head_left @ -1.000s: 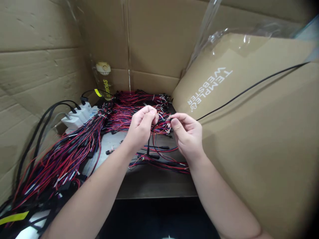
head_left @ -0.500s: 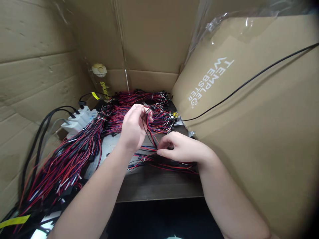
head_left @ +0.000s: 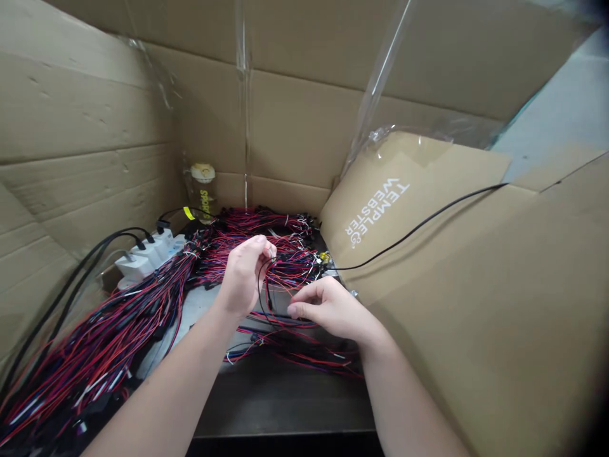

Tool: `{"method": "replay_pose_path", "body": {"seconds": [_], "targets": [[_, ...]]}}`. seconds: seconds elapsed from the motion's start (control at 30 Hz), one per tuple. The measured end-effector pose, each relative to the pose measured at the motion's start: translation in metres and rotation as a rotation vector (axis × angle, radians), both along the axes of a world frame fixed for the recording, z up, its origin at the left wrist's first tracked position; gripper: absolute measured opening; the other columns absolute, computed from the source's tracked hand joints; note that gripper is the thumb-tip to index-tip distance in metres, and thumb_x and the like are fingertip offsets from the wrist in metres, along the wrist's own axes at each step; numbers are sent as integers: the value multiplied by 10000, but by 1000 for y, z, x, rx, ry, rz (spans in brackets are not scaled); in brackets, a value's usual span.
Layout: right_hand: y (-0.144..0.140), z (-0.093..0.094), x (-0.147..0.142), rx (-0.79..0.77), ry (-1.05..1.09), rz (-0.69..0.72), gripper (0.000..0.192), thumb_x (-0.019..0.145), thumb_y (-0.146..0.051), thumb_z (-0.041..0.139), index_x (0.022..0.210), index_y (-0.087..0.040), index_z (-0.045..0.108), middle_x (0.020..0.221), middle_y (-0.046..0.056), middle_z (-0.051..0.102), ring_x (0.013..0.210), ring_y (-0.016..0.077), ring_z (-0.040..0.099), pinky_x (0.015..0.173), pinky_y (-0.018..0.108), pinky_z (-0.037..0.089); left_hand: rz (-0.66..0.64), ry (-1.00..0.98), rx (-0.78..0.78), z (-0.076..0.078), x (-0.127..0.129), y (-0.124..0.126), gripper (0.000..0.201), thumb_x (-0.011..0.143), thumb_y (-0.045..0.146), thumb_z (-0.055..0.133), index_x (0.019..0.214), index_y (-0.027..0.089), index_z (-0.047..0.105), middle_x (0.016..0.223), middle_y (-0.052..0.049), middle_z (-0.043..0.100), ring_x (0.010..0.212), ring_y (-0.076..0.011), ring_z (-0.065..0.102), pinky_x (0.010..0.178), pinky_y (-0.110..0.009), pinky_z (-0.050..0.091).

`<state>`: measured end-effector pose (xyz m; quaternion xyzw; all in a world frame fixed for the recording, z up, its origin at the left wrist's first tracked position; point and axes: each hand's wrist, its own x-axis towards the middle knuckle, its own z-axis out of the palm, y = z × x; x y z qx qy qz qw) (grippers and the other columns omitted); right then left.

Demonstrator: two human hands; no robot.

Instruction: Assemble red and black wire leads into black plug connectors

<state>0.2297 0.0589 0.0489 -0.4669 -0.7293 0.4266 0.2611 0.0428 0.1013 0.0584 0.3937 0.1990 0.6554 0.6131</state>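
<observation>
Raised over the table, my left hand (head_left: 245, 273) is closed on a wire harness (head_left: 269, 293), whose black and red wires hang down from the fingers. My right hand (head_left: 328, 308) is to the right and a little lower, thumb and forefinger pinched on a thin red wire of that harness. Loose red, blue and black wires (head_left: 295, 352) lie on the table just below both hands. Behind them rest tied bundles of red and dark wires (head_left: 252, 244). The connector end in my left hand is hidden by the fingers.
A large tied wire bundle (head_left: 118, 324) spreads along the left. Beside it sits a power strip (head_left: 150, 254) with white plugs. A bottle (head_left: 203, 190) stands at the back. Cardboard walls (head_left: 295, 133) enclose the table (head_left: 285, 403), and a black cable (head_left: 419, 225) crosses the right panel.
The camera view has tilted up, so everything sits lower in the picture. My right hand has gone from the gathered wires to pinching a single red wire. My left hand keeps its hold.
</observation>
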Motion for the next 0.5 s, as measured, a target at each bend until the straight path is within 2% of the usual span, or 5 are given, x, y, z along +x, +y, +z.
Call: {"method": "replay_pose_path", "body": {"seconds": [0.13, 0.23, 0.4, 0.5], "targets": [[1, -3, -9, -23, 227, -91, 362, 769, -457, 878, 894, -129, 790, 727, 18, 672, 646, 154, 533, 639, 292, 419, -18, 15, -27, 0, 0, 0, 319, 762, 314, 821, 688, 158, 553, 737, 19, 514, 693, -78, 494, 652, -170, 484], [1, -5, -20, -95, 340, -127, 453, 712, -410, 929, 1016, -125, 751, 728, 16, 703, 630, 147, 579, 648, 281, 431, -39, -21, -60, 0, 4, -1, 320, 735, 331, 842, 716, 160, 572, 744, 22, 525, 691, -81, 518, 663, -183, 502], [3, -12, -36, -108, 580, -174, 501, 630, -338, 986, 954, -143, 658, 739, 16, 722, 612, 127, 599, 620, 246, 445, -72, 20, -110, 0, 15, -7, 290, 758, 346, 817, 736, 156, 600, 782, 3, 573, 693, -94, 566, 657, -202, 513], [4, -13, -38, -85, 620, -185, 550, 624, -343, 1000, 975, -156, 620, 738, 4, 711, 569, 109, 567, 550, 222, 411, -67, 100, -92, -5, 19, -8, 260, 819, 355, 753, 721, 158, 614, 835, -21, 614, 745, -113, 576, 698, -219, 517]]}}
